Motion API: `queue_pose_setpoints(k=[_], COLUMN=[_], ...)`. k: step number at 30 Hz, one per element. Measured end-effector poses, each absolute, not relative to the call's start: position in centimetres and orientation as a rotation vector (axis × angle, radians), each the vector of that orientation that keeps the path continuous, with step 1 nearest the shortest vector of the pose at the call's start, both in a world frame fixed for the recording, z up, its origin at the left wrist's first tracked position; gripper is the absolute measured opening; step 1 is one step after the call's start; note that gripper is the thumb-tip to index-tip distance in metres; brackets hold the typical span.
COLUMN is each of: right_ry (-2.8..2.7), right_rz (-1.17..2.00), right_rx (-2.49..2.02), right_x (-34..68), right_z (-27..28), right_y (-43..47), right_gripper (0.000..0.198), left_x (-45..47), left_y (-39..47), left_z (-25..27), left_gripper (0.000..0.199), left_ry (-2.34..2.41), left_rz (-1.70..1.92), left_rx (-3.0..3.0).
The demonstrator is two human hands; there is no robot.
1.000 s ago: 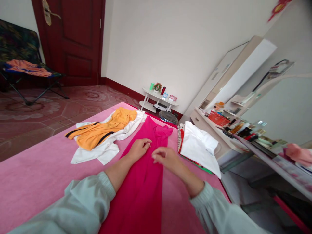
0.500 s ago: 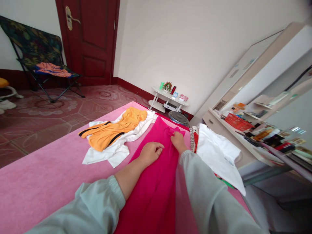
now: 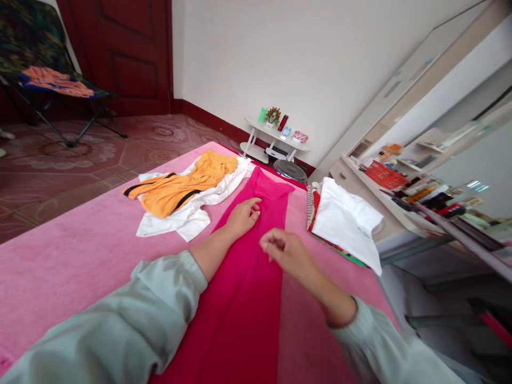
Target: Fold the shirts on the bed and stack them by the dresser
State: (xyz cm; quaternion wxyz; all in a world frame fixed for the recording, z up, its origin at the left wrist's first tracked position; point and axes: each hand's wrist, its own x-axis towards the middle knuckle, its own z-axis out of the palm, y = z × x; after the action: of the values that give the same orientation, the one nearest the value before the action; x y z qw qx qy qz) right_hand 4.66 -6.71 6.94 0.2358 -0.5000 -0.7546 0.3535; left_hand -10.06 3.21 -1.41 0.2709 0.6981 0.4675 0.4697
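A long magenta garment [image 3: 240,298] lies stretched lengthwise on the pink bedspread [image 3: 80,266], its kind not clear. My left hand [image 3: 243,217] rests on its upper left part, fingers loosely bent and slightly apart, holding nothing. Over the garment's right edge hovers my right hand [image 3: 286,249], its fingers curled with a gap to the thumb and no cloth in them. To the left, an orange garment with black stripes [image 3: 184,184] lies on top of a white garment [image 3: 194,226].
A folded pile topped by a white shirt [image 3: 348,213] sits at the bed's right edge. Beyond stand a dressing table with a red basket [image 3: 386,175], a low white shelf [image 3: 260,127] and a round dark-lidded container [image 3: 290,170]. A folding chair [image 3: 60,90] is by the door.
My right hand has let go of the garment's far end and come back toward me. That end now lies flatter. My left hand stays on the cloth; the view has tilted down.
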Motion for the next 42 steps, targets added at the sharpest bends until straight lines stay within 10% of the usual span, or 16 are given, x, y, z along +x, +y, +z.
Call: queue_pose_setpoints(k=[8, 17, 24, 42], right_ry=[-2.841, -2.997, -2.650, -2.493], right_rz=[0.833, 0.523, 0.938, 0.837], right_rx=[-1.540, -1.463, -1.582, -1.299], right_x=[1.7, 0.5, 0.9, -1.2], right_z=[6.9, 3.8, 5.4, 6.9], right_y=[-20.4, -21.3, -21.4, -18.8], right_gripper=[0.051, 0.038, 0.013, 0.015], left_x=[-10.3, -9.5, -9.0, -12.9], left_y=[2.3, 1.2, 1.9, 3.4], left_z=[0.0, 0.0, -1.1, 0.4], left_gripper=[0.044, 0.042, 0.034, 0.026], left_ry=[1.352, 1.281, 1.117, 1.228], left_rz=[1.003, 0.978, 1.114, 0.925], left_rx=[2.036, 2.041, 1.913, 1.610])
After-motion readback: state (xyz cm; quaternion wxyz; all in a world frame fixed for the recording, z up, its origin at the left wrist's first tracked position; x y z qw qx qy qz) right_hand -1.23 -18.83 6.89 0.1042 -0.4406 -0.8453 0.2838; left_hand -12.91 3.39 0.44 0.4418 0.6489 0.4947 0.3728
